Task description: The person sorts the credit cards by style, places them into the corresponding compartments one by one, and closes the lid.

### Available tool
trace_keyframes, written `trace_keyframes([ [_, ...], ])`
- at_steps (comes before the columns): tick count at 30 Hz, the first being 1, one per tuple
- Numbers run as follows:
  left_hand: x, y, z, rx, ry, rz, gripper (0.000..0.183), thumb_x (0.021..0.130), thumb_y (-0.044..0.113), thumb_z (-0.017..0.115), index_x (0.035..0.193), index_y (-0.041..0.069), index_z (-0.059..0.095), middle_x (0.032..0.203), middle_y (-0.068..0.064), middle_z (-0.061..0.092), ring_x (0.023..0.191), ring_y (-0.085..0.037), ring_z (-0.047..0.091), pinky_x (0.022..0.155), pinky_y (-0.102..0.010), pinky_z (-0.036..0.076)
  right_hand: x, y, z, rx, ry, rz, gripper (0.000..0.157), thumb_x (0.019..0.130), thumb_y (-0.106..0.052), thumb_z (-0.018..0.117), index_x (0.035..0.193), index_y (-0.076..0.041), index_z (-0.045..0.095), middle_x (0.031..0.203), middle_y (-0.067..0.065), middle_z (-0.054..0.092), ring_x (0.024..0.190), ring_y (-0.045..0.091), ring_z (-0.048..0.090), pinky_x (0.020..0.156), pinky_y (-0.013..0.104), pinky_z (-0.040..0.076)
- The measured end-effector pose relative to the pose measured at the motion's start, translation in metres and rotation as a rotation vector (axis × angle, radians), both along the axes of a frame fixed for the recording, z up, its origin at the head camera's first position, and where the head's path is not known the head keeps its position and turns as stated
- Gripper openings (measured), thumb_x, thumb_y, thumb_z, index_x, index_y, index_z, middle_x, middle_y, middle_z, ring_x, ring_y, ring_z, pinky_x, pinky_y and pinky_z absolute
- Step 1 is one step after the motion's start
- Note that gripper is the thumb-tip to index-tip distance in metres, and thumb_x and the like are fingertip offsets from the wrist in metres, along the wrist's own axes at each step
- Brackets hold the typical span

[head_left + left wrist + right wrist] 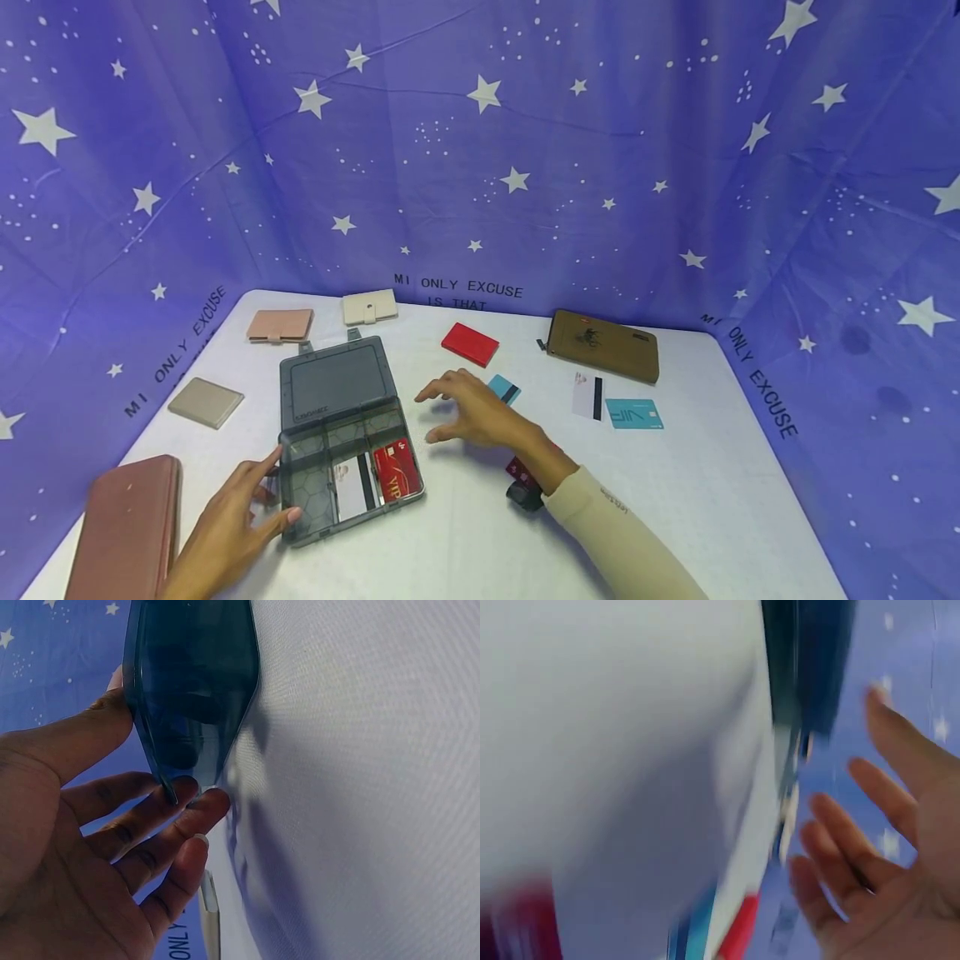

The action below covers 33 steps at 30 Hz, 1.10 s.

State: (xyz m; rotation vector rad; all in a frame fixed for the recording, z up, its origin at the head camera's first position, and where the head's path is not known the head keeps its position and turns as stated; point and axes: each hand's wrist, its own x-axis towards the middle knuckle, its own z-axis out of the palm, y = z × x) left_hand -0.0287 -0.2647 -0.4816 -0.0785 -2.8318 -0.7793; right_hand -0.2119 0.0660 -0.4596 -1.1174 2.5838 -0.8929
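A grey translucent compartment box (352,527) lies with its lid (337,383) swung back. In its front compartments are a white card (349,487) with a black stripe and a red VIP card (396,468). My left hand (231,523) holds the box at its left side, thumb over the rim and fingers against the outer wall; the left wrist view shows those fingers (169,832) at the wall. To the right of the box my right hand (474,410) is in the air with spread, bent fingers and nothing in them. Under its wrist a dark red card (519,473) is partly hidden.
A blue card (504,388), white striped card (587,395) and teal VIP card (634,414) lie rightward. Behind are a red card holder (470,343) and brown zip wallet (603,346). Pink (280,325), cream (370,307), beige (206,402) and large brown (123,529) wallets lie around the box.
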Motion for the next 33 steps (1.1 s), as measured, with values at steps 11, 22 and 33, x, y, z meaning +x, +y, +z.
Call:
trace_keyframes([
  [11,-0.001,0.000,0.000,-0.006,0.006,-0.008,0.085,0.078,0.034,0.085,0.148,0.008,0.045,0.117,-0.003,0.059,0.083,-0.007,0.057,0.062,-0.025,0.043,-0.038,0.069,-0.001,0.230,-0.045,-0.169,0.057,0.071,-0.016,0.091,0.122,-0.028,0.067,0.129,0.006,0.051,0.122,0.025,0.044,0.101,0.049,0.049],
  [22,0.000,0.000,0.000,0.003,0.010,-0.007,0.085,0.078,0.033,0.085,0.149,0.008,0.045,0.117,-0.003,0.059,0.083,-0.007,0.057,0.062,-0.025,0.043,-0.040,0.060,-0.009,0.214,-0.015,-0.169,0.042,0.068,-0.017,0.093,0.100,-0.021,0.066,0.110,0.000,0.059,0.105,0.016,0.049,0.093,0.038,0.049],
  [33,0.000,0.000,0.000,-0.005,0.005,-0.001,0.085,0.079,0.034,0.084,0.149,0.009,0.044,0.118,-0.003,0.058,0.084,-0.007,0.058,0.062,-0.025,0.044,-0.022,0.035,0.003,0.042,-0.153,0.056,0.020,0.089,-0.008,0.074,0.105,-0.018,0.066,0.082,-0.002,0.060,0.075,0.013,0.056,0.070,0.025,0.050],
])
